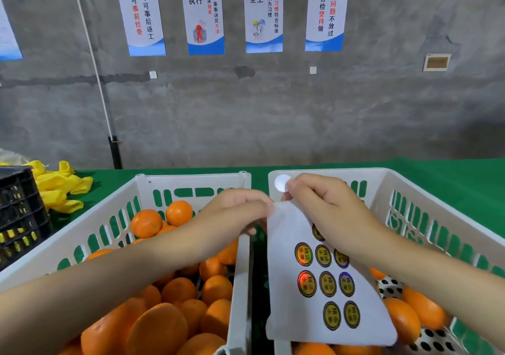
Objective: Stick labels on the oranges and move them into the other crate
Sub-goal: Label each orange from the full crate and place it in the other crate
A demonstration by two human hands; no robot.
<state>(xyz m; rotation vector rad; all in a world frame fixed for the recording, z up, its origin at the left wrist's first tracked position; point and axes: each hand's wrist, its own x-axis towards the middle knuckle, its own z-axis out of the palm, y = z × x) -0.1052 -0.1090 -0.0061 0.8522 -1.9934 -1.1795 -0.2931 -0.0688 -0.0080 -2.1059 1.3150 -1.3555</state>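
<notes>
While the green-covered table (451, 171) carries two white slotted crates side by side, the left crate (191, 181) is heaped with oranges (177, 292) on which no label shows. The right crate (382, 175) holds only a few fruit (404, 319) on a perforated liner, so the job looks to be in its early part.

Over the gap between the crates hangs the label sheet (287, 313), its lower end drooping over the right crate's near-left corner, with several round gold labels (328, 283) left on it. The left hand (232, 212) pinches the sheet's top left corner between thumb and curled fingers. The right hand (325, 207), fingers curled, nips one peeled label (281, 183) by its edge, clear above the sheet, white side toward the camera.

The step in hand appears to be carrying that label to an orange. To do it well, keep the grip on the rim only, so the sticky face stays clean and cannot fold onto itself or onto a fingertip. With the left hand busy holding the sheet, pressing the label onto a fruit lying firmly in the heap seems simplest. Choose a smooth patch of peel away from the stem, and rub from the centre outward. Then set the orange into the right crate; do not drop it.
</notes>
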